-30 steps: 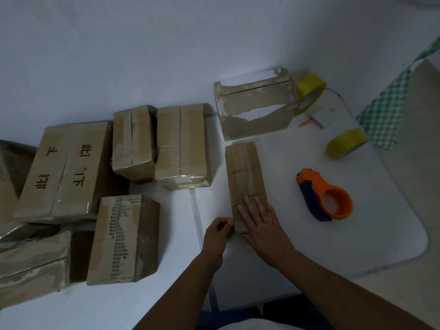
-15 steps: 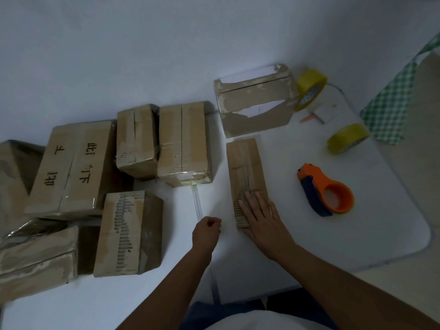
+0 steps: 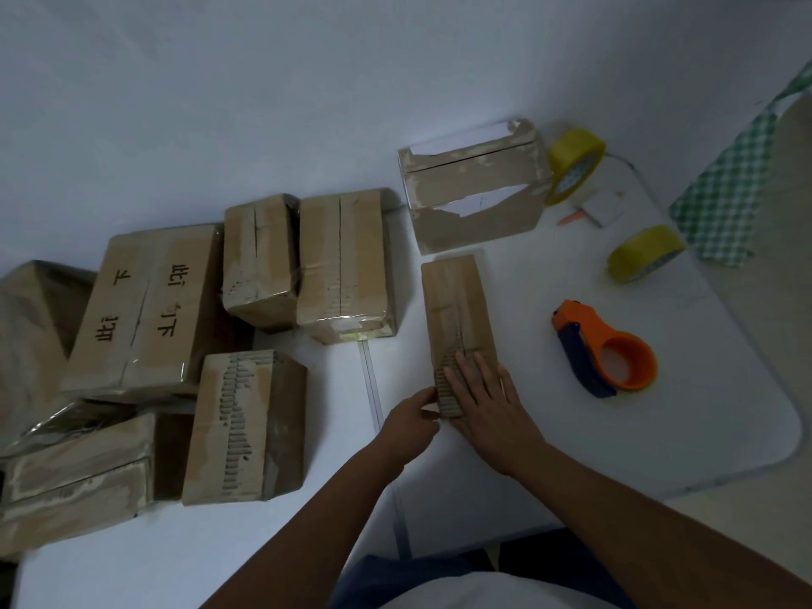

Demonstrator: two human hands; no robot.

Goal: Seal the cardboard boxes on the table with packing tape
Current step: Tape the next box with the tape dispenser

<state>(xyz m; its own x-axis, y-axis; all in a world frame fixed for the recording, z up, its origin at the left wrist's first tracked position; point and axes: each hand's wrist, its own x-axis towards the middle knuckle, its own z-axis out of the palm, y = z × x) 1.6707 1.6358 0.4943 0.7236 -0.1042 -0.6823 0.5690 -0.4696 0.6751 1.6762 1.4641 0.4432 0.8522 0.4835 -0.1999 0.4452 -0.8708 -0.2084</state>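
A narrow flat cardboard box (image 3: 454, 301) lies lengthwise on the white table (image 3: 549, 432), with torn corrugation along its near end. My right hand (image 3: 487, 400) rests flat on that near end, fingers spread. My left hand (image 3: 411, 417) pinches the box's near left corner. An orange and blue tape dispenser (image 3: 604, 349) lies to the right of the box, untouched. Two yellow tape rolls are further back: one upright (image 3: 573, 164) beside a torn box (image 3: 474, 191), one lying flat (image 3: 646, 252).
Several worn cardboard boxes crowd the left half of the table, including a large one with black characters (image 3: 140, 305) and a ripped one (image 3: 246, 428). A white note pad (image 3: 604, 206) and an orange pen lie at the back right. Green checked cloth (image 3: 729, 186) hangs past the right edge.
My left hand drew back from the box as a closed fist, then returned to grip its near left corner. The right hand stayed pressed flat on the box.
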